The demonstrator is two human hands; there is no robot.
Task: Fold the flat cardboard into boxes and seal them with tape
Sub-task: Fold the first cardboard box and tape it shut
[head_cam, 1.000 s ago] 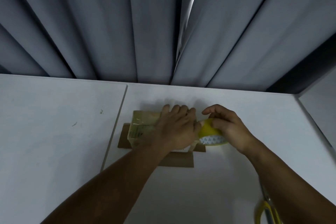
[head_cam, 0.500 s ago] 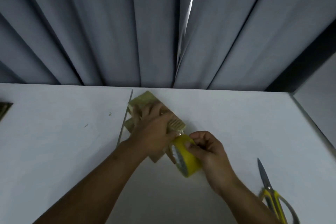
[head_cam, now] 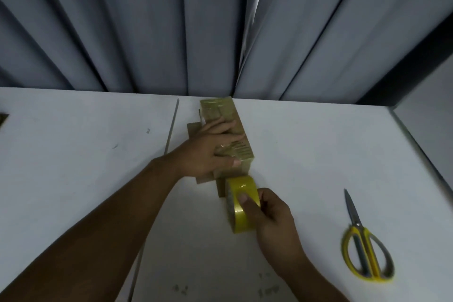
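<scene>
Left hand (head_cam: 208,152) lies flat across the top of the box (head_cam: 219,110), fingers extended, pressing it to the tabletop (head_cam: 73,159). Right hand (head_cam: 269,213) grips the tape roll (head_cam: 241,185), thumb over its outer face, just beside the box's near end. The box stands mid-tabletop, glossy with tape, with cardboard flaps (head_cam: 193,130) showing beneath. Recommended: draw the strip taut, in line with the seam, press firmly, and smooth it before cutting. Scissors (head_cam: 365,252) lie well apart, to the right.
</scene>
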